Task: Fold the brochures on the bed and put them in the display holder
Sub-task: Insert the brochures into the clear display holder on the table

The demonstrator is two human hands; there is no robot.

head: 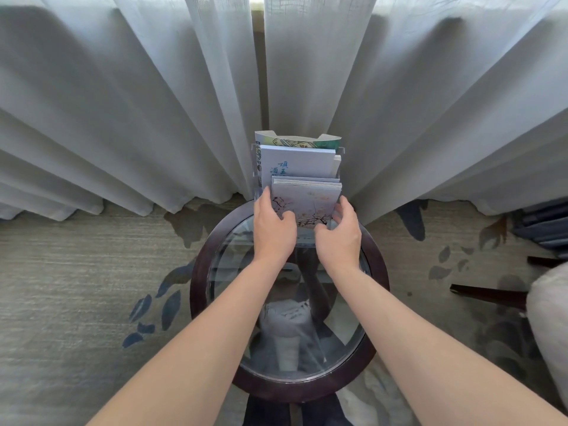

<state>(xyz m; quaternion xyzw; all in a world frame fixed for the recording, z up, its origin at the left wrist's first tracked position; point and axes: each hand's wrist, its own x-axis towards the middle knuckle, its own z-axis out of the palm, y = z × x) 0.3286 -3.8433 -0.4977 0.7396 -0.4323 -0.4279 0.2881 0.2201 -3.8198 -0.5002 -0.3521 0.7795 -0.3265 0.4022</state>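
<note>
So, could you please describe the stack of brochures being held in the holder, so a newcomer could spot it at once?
Find the round glass-topped table by the white curtains; a clear display holder stands at its far edge. The front brochure stack sits in the lowest tier, gripped by the left hand and right hand. Unlike the taller lettered brochures behind, it shows dark blossom branches.
</note>
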